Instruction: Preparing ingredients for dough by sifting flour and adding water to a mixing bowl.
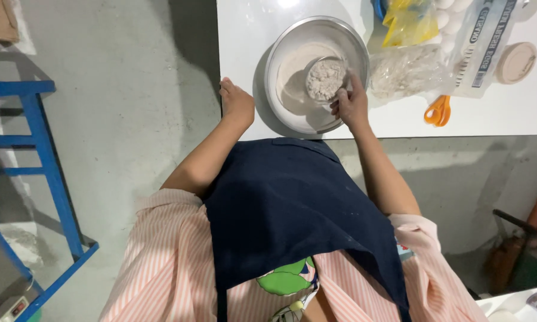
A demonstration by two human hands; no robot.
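Observation:
A large steel bowl (292, 45) with pale flour in it stands on the white table (238, 36). Inside it, my right hand (350, 104) grips a small cup (326, 77) filled with flour, held over the bowl's right side. My left hand (235, 101) rests at the table's near edge, just left of the bowl, fingers curled over the corner and holding nothing that I can see.
Right of the bowl lie a clear bag of flour (407, 70), a yellow bag (409, 22), an egg carton (477, 42), a beige lid (516, 62) and orange scissors (438, 111). A blue metal frame (42, 161) stands on the concrete floor at left.

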